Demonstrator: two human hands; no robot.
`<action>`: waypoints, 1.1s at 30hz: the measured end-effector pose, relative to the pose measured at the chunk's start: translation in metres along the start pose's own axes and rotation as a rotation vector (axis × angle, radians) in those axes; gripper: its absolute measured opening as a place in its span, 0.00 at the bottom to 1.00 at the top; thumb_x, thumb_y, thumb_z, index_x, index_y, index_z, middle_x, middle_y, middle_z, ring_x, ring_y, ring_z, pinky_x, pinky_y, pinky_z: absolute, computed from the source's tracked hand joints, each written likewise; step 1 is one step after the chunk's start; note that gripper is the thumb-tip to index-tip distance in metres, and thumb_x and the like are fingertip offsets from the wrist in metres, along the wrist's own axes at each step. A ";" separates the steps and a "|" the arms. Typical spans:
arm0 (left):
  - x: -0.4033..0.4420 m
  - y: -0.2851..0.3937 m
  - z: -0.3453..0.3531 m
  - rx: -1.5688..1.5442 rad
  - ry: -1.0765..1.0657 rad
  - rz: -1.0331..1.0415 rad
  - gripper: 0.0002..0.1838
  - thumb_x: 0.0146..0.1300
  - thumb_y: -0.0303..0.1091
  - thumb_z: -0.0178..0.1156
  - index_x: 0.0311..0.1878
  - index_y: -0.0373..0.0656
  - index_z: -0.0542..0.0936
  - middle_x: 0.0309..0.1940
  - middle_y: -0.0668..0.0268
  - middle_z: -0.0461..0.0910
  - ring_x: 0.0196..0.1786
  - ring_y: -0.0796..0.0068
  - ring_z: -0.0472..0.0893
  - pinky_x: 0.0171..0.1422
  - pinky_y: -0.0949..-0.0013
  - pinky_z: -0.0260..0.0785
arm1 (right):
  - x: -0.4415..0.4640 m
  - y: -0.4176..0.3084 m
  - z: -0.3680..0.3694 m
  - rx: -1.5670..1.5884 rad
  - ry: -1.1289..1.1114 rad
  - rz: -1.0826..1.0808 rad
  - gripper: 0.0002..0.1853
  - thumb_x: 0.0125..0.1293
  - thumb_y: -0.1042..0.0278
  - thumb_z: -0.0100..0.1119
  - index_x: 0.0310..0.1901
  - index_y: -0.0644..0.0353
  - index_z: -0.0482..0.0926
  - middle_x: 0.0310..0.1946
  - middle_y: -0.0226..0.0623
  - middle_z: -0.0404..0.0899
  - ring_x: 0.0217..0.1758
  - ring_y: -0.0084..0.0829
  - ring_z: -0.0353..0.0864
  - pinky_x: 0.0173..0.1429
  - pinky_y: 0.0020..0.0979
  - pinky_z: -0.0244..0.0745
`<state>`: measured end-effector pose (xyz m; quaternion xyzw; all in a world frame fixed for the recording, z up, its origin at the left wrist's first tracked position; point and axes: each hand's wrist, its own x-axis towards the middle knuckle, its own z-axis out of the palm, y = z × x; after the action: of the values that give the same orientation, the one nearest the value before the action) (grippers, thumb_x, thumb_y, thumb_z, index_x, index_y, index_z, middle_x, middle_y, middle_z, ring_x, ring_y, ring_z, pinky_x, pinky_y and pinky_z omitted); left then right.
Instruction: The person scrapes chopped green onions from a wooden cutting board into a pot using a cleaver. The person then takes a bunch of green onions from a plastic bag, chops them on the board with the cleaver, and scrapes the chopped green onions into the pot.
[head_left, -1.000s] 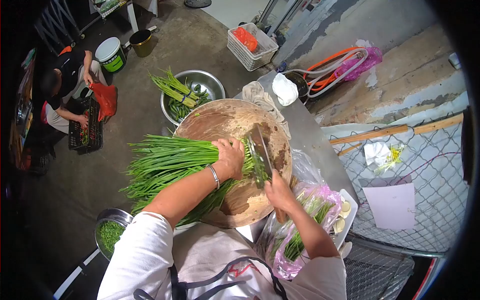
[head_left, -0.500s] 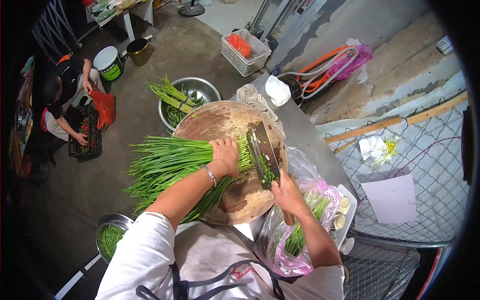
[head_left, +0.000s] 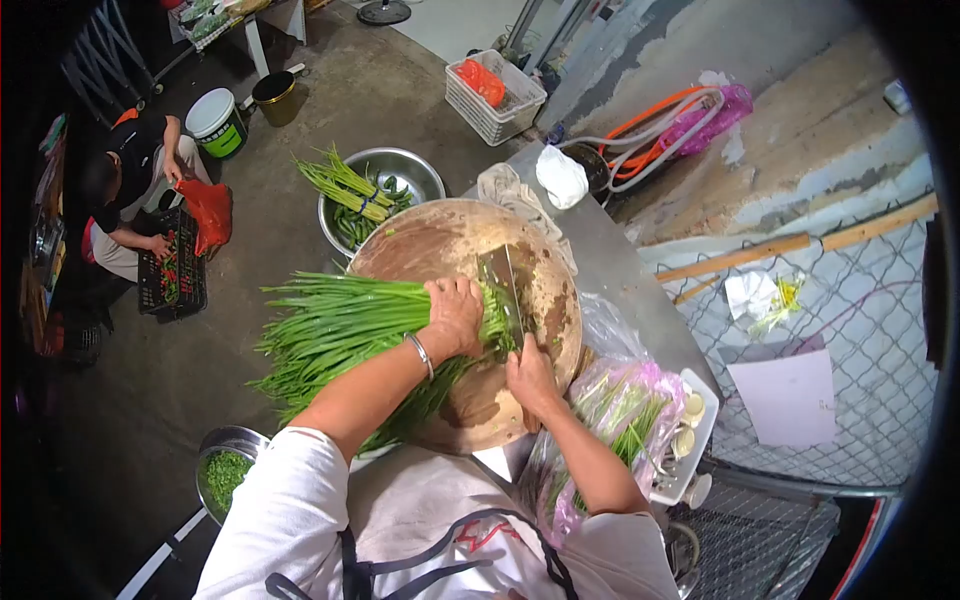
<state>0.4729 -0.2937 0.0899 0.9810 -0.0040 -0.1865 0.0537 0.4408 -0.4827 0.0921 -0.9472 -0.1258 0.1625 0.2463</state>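
A large bundle of long green stalks (head_left: pixel 350 325) lies across a round wooden board (head_left: pixel 470 415), its leafy end hanging over the left side. My left hand (head_left: pixel 456 312) presses on the bundle near its cut end, fingers wrapped over the stalks. A wide cleaver (head_left: pixel 506 285) stands at that end, its blade close to my left fingers. My right hand (head_left: pixel 532 376) is closed around the cleaver's handle. Some cut green bits show beside the blade.
A metal bowl (head_left: pixel 415 172) with stalks and green peppers stands beyond the board. Chopped greens fill a bowl (head_left: pixel 226 478) at lower left. Plastic-bagged stalks (head_left: pixel 635 430) and a white tray (head_left: pixel 700 440) lie right. A person (head_left: pixel 125 190) at left reaches into a black crate (head_left: pixel 172 270).
The cleaver and my right hand first moved right, away from the stalks, then came back left against the cut end. My left hand stays on the bundle. The other person's hand shifted over the crate.
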 end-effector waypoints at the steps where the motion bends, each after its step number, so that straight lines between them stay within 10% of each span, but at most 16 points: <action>1: -0.007 0.001 0.003 -0.028 -0.017 0.016 0.64 0.34 0.61 0.82 0.72 0.34 0.66 0.63 0.53 0.72 0.70 0.47 0.69 0.71 0.37 0.59 | -0.007 0.005 0.002 0.006 0.013 -0.017 0.22 0.72 0.66 0.55 0.59 0.75 0.67 0.35 0.72 0.82 0.43 0.71 0.82 0.52 0.62 0.76; 19: 0.002 -0.001 0.001 -0.066 0.000 0.013 0.55 0.36 0.56 0.81 0.66 0.32 0.72 0.60 0.49 0.73 0.68 0.47 0.70 0.71 0.37 0.57 | -0.017 -0.032 -0.093 0.208 -0.352 0.089 0.15 0.74 0.67 0.53 0.53 0.70 0.66 0.31 0.62 0.80 0.36 0.66 0.83 0.46 0.59 0.77; 25: -0.003 -0.003 -0.001 -0.063 0.030 0.027 0.59 0.35 0.60 0.82 0.68 0.33 0.72 0.60 0.50 0.73 0.67 0.48 0.71 0.71 0.39 0.59 | 0.006 -0.004 0.002 -0.087 0.011 -0.073 0.19 0.73 0.66 0.54 0.56 0.71 0.66 0.33 0.68 0.82 0.38 0.69 0.83 0.45 0.62 0.77; 33: -0.030 -0.040 -0.017 -0.064 -0.062 0.003 0.86 0.28 0.77 0.79 0.82 0.30 0.48 0.82 0.41 0.50 0.85 0.44 0.51 0.86 0.42 0.41 | 0.004 -0.008 -0.009 -0.018 -0.045 -0.016 0.19 0.73 0.65 0.55 0.56 0.71 0.67 0.41 0.71 0.81 0.49 0.71 0.81 0.56 0.60 0.75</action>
<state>0.4510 -0.2516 0.1119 0.9725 -0.0014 -0.2167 0.0852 0.4467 -0.4779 0.1027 -0.9444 -0.1402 0.1808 0.2362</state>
